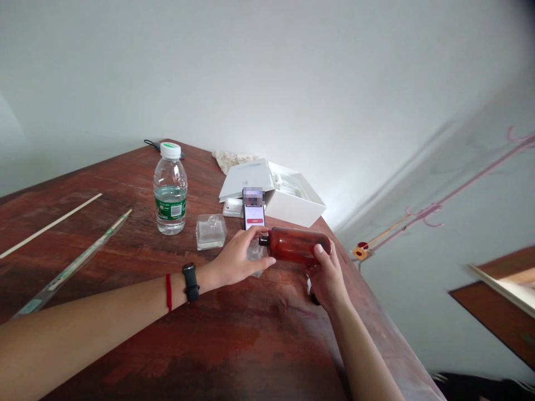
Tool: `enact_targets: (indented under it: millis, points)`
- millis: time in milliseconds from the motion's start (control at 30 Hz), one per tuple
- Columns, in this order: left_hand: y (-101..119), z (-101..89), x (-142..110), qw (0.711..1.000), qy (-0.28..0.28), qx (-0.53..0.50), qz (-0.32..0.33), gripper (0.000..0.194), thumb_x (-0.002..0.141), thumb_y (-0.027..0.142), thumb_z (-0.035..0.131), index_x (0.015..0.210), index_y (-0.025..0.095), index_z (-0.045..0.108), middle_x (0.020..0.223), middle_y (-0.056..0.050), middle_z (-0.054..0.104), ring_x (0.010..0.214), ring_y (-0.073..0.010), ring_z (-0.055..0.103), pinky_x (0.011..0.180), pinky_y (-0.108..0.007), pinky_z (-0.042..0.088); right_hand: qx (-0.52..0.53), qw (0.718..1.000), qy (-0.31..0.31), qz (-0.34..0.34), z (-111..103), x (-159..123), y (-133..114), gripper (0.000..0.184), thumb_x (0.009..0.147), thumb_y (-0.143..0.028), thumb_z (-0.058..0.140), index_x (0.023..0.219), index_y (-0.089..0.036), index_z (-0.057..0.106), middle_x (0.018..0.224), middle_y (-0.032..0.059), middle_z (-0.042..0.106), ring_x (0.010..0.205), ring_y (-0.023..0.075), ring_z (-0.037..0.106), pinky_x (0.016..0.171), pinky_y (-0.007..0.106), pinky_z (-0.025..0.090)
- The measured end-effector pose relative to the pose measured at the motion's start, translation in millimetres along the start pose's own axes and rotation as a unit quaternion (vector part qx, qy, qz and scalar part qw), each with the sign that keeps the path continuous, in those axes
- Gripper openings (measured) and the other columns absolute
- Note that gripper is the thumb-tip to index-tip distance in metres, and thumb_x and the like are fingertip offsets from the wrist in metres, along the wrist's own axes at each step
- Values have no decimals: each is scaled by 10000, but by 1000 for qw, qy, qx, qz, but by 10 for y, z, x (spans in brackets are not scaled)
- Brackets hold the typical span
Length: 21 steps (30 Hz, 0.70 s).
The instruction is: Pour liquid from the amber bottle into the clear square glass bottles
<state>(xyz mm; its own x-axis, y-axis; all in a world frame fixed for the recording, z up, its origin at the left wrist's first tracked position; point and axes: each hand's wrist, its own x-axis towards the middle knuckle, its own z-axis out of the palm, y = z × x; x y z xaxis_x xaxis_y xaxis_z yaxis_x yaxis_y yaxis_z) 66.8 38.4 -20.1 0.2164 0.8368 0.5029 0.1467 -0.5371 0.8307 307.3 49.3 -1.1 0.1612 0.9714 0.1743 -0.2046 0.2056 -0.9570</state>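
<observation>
My right hand [328, 278] grips an amber-brown bottle [297, 245], tipped on its side with its open neck pointing left. My left hand [238, 259] is closed round a small clear glass container [256, 253] that sits on the wooden table [200, 334], right under the bottle's neck. The left wrist carries a black band and a red string. A second small square clear glass bottle [211, 231] stands just left of my left hand. A small dark object lies partly hidden under my right hand.
A plastic water bottle [170, 189] with a green label stands at the back left. A phone [253, 209] leans against an open white box [284, 192]. Two long thin sticks [71, 267] lie on the left. The table's right edge runs close by my right hand.
</observation>
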Motion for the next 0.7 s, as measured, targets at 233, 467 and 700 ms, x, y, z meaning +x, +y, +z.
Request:
enact_targets:
  millis: [233, 467, 700]
  points:
    - [-21, 5, -2, 1000, -3, -1, 0, 599, 870, 364, 829, 1396, 245, 567, 1431, -139, 662, 1337, -363, 620, 1194, -607, 451, -1, 1000, 4, -9, 42, -32, -21, 441, 703, -488, 923, 1027, -301, 690, 936, -26, 710, 639, 142, 596, 449, 218, 410]
    - [-10, 0, -5, 1000, -1, 4, 3, 593, 874, 363, 822, 1397, 245, 569, 1428, -140, 664, 1331, -364, 623, 1184, -612, 457, -10, 1000, -4, -11, 31, -36, -18, 400, 741, -488, 898, 1036, -318, 688, 956, -28, 701, 652, 152, 585, 486, 245, 408]
    - [2, -1, -5, 1000, -3, 4, 0, 586, 877, 362, 823, 1394, 243, 573, 1429, -139, 666, 1328, -359, 625, 1187, -595, 460, 1, 1000, -2, -9, 46, -41, -25, 405, 719, -485, 911, 1015, -312, 695, 1011, -12, 726, 725, 175, 627, 504, 246, 447]
